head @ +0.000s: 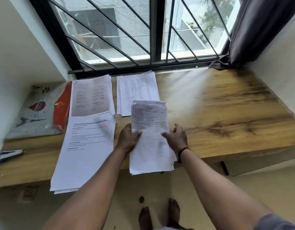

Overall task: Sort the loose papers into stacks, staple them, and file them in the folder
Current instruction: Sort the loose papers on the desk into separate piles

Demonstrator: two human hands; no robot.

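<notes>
I see both forearms reaching forward and down from the bottom of the view toward a wooden desk (226,117) under a barred window (127,30). My left hand (127,139) grips a sheaf of handwritten lined papers (151,138) by its left edge: thumb curled over the top sheet, the other fingers hidden underneath. The sheaf is lifted, its far end tipped up over the desk, its near end hanging past the desk's front edge.

Right hand (176,138) sits at the sheaf's right edge, fingers loose and spread, thumb tip touching the top sheet; fingers not curled round anything, so released. A dark band (182,152) circles that wrist.

Just beyond the left thumb's side, to the left of the fingers, lies a printed stack (82,146) overhanging the desk edge. Further out from the fingertips, a second stack with a greyish top page (92,95) lies above it, touching. Straight ahead of the fingertips, partly hidden by the held sheaf, a stack of table-printed sheets (136,90).

Far left of the left hand: a red and grey patterned folder (42,110), flat, beside the greyish stack. A blue stapler (9,156) lies near the desk's left end, well apart from both hands. Dark curtain (253,30) at far right. Bare feet (160,214) on the floor below.
</notes>
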